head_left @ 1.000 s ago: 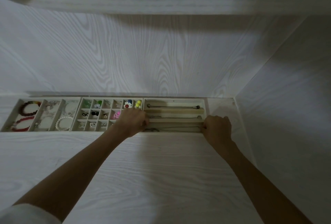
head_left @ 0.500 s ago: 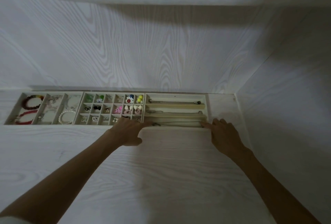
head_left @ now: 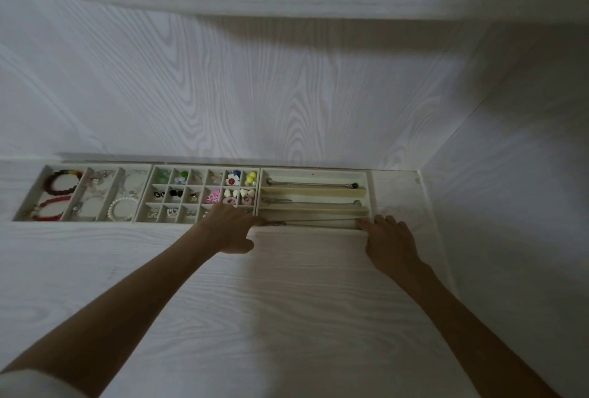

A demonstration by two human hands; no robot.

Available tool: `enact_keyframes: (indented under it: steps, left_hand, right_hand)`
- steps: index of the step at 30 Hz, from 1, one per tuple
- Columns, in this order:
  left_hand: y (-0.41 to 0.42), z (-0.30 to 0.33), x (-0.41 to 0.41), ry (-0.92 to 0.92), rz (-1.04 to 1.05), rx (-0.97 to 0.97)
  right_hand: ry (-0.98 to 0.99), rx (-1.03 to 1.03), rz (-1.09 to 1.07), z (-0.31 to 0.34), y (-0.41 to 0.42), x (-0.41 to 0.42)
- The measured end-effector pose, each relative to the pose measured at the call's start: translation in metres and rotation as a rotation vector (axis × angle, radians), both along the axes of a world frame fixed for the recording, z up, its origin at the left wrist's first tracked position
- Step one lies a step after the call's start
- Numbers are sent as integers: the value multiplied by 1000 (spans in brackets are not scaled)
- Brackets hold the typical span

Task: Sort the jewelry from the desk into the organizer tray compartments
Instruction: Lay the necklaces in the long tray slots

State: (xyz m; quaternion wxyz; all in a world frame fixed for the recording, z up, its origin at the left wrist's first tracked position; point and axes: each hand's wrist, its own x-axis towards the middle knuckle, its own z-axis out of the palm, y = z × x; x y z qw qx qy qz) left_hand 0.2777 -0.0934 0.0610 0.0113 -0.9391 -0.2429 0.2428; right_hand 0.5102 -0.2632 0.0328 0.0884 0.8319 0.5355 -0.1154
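A thin necklace [head_left: 314, 223] lies stretched straight along the nearest slot of the necklace tray [head_left: 368, 189], right of centre in the frame, just behind the near desk edge. The left hand [head_left: 231, 227] reaches its extended forefinger to the chain's left end, touching it near the clasp, the other fingers loosely curled under. The right hand [head_left: 390, 240] rests at the chain's right end with fingers straight and slightly spread, its forefinger tip on the slot's corner. Whether either fingertip pins the chain cannot be told. Two more necklaces lie in the two slots behind, each over a tan bar.

Left of this tray sits the earring tray [head_left: 152, 193], a grid of small cells holding studs, a white flower, yellow beads, pink pieces and dark pairs. Farther left, the bracelet tray [head_left: 41, 189] holds red and dark bead bracelets, a pearl bracelet [head_left: 122, 208] and pale ones. All three trays sit in a row in a recess of the white wood-grain desk [head_left: 287, 318]. A white sleeve [head_left: 35, 385] shows at the lower left corner.
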Motion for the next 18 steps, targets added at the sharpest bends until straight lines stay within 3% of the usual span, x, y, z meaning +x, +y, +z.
enact_keyframes:
  steps: [18]
  left_hand:
    - [-3,6,0,-69,17,1]
  right_hand:
    - [49,70,18,3,0,9]
